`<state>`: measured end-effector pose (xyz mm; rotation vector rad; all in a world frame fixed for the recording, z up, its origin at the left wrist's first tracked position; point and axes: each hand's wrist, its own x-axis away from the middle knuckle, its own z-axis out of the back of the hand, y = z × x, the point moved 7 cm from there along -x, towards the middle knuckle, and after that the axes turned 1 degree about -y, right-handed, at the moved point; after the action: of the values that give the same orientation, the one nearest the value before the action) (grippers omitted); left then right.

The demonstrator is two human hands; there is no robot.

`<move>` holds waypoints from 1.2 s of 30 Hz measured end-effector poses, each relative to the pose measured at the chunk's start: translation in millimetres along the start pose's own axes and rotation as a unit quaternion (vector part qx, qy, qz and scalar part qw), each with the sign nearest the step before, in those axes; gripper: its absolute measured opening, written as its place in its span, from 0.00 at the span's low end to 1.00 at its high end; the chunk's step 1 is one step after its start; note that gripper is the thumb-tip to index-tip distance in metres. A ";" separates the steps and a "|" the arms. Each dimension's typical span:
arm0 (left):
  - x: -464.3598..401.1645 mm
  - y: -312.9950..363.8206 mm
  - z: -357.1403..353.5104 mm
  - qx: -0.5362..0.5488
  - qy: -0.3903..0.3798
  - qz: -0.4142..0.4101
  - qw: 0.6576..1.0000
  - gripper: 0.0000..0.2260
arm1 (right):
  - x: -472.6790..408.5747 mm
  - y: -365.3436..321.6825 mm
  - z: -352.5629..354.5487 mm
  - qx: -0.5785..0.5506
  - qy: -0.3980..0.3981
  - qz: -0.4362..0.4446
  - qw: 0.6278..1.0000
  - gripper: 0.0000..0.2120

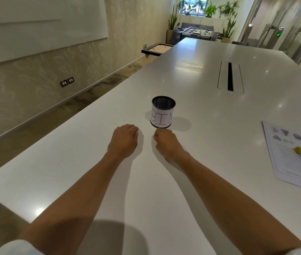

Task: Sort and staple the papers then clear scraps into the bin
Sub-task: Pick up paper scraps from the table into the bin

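Gathering scraps, you curl both the left hand (123, 139) and right hand (165, 142); contents unseen; lift over the bin (163, 112), then release.

White table (192, 181), mesh bin (163, 112), papers (291, 159) at right edge
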<state>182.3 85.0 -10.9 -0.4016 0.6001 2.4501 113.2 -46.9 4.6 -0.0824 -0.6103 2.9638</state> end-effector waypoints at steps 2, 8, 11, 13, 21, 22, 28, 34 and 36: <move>0.0 0.4 -2.5 -0.002 -0.013 -0.001 1.000 0.11 | -3.6 6.9 14.6 -0.108 0.023 -0.036 0.993 0.14; -0.1 -2.3 -8.6 0.009 -0.032 0.008 0.999 0.13 | -23.5 20.9 68.8 -0.180 0.116 -0.066 0.975 0.08; 0.1 -1.6 -7.5 0.009 -0.027 0.004 1.000 0.13 | -34.3 26.2 90.5 -0.199 0.143 -0.071 0.967 0.08; 0.5 -0.9 -7.3 0.011 -0.029 0.004 1.000 0.13 | -41.5 27.2 103.3 -0.197 0.159 -0.073 0.965 0.08; -2.4 -4.0 -8.8 0.018 -0.035 0.011 0.999 0.13 | -64.9 31.2 113.9 -0.163 0.184 -0.072 0.967 0.11; -2.8 -3.8 -8.3 0.020 -0.031 0.009 0.999 0.13 | -64.4 31.5 113.4 -0.162 0.190 -0.067 0.966 0.12; -2.8 -3.3 -7.9 0.020 -0.020 0.006 1.000 0.11 | -53.4 35.0 123.0 -0.183 0.273 -0.050 0.943 0.05; -2.2 -2.4 -6.6 0.018 -0.015 0.002 1.000 0.11 | -33.1 6.5 90.1 -0.159 0.172 0.017 0.972 0.04; -2.1 -2.4 -7.0 0.017 -0.017 0.001 1.000 0.11 | -23.4 -3.0 61.2 -0.115 0.091 0.048 0.988 0.04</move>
<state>186.4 82.3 -16.8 -0.3451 0.6278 2.4405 132.0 -70.9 62.6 -0.4086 -0.9428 2.9168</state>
